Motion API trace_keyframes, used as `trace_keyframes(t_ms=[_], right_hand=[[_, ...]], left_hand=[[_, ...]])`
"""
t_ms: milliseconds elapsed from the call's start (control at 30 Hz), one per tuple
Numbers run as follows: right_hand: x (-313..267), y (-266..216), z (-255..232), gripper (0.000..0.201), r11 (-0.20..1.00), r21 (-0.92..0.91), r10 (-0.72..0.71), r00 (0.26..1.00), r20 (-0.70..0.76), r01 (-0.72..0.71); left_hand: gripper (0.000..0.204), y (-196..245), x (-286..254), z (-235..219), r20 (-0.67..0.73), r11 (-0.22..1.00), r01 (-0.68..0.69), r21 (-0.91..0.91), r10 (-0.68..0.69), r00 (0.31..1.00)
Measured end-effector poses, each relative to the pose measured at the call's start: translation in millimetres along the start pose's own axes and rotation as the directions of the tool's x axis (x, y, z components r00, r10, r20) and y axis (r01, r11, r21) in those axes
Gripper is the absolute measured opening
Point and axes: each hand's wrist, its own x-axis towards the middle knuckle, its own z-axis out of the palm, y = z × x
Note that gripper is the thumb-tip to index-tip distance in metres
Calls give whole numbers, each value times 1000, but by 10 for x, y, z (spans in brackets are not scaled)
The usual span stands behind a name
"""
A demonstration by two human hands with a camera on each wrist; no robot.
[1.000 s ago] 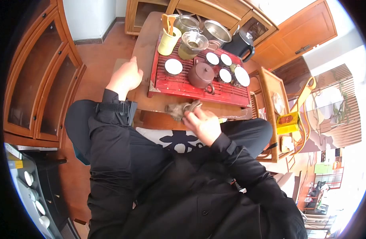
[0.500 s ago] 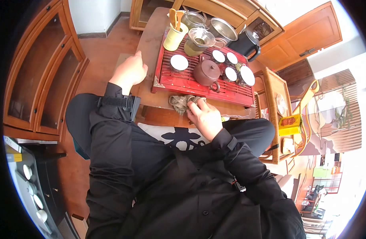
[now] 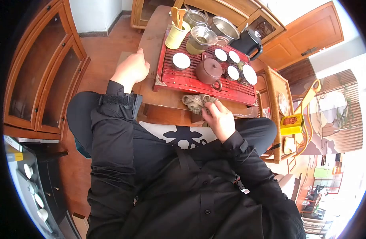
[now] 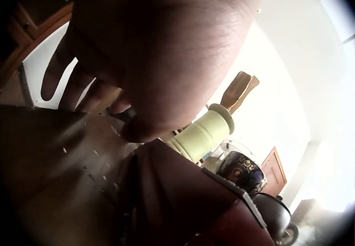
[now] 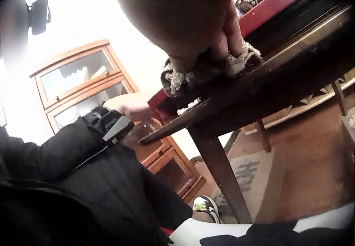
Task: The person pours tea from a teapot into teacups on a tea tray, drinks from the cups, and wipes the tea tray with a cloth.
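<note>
My right hand [image 3: 221,119] grips a crumpled, mottled grey-brown cloth [image 3: 194,103] at the front edge of the wooden table [image 3: 161,98]. From the right wrist, its fingers bend over the cloth [image 5: 244,60], which lies on the tabletop below the red tray. My left hand [image 3: 132,70] is by the table's left edge; in the left wrist view its fingers [image 4: 55,74] are extended and spread, holding nothing. Just behind the cloth, the red slatted tea tray [image 3: 179,85] bears a brown teapot [image 3: 209,71] and several white-lined cups [image 3: 181,61].
A pale green holder [image 3: 176,36] with wooden tools, a glass pitcher [image 3: 195,47] topped by a strainer, a metal pan [image 3: 226,28] and a black kettle [image 3: 247,43] stand toward the back. Right of the table is a rattan stand [image 3: 276,87] with a yellow tin [image 3: 291,124].
My right hand has moved the cloth to the right along the table's front edge. My left hand stays beside the left edge. The head view has shifted slightly.
</note>
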Motion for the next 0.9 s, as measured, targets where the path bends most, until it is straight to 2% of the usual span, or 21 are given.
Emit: trace_keyframes(t_ms=[167,233,267,367,433,467,500,533,567,600,633,667,700,767,900], right_hand=[[-61,95,-152,21,999,13,41,999,-32,-41],[-80,131,-163,21,998,24,51,998,-45,-50],[-92,147,-163,21,998,32,62,996,-58,-60],[-112,163,-150,21,996,53,74,994,-79,-70],[-126,163,-127,21,995,64,83,991,-101,-76],[-126,165,-119,22,994,80,87,991,-98,-79],[-123,164,-115,22,992,96,91,991,-97,-81],[-116,158,-112,22,991,105,100,989,-109,-89],[-108,151,-115,22,990,113,96,990,-102,-84],[-99,144,-124,23,990,120,92,991,-97,-80],[-89,141,-145,23,988,126,101,989,-109,-87],[-82,142,-174,23,996,80,44,995,-93,-37],[-82,147,-198,23,999,33,-12,997,-73,15],[-109,176,-238,22,999,14,-30,998,-57,31],[-128,228,-417,23,998,7,-58,998,13,58]], left_hand=[[66,35,-63,-55,30,999,31,-20,-30,999],[46,34,-179,-71,-246,993,-49,106,74,966],[46,37,-250,-106,-245,992,-49,113,75,967],[17,236,-566,-255,-445,973,-221,-62,171,879],[12,514,-838,-187,-460,913,-300,-278,148,876],[12,603,-953,-94,-403,841,-357,-406,186,896],[10,700,-1046,67,-486,784,-491,-380,282,827],[10,794,-1157,127,-422,813,-512,-279,375,826],[17,861,-1194,243,-448,744,-648,-164,529,721],[34,942,-1221,262,-347,732,-670,-124,601,720],[43,1009,-1223,308,-315,724,-683,-96,629,711],[53,1063,-1221,373,-281,715,-695,-69,655,702],[58,1107,-1217,443,-235,714,-699,-33,674,700],[68,1232,-1265,517,-135,721,-691,54,691,710],[77,1413,-1305,691,-136,721,-685,102,693,708]])
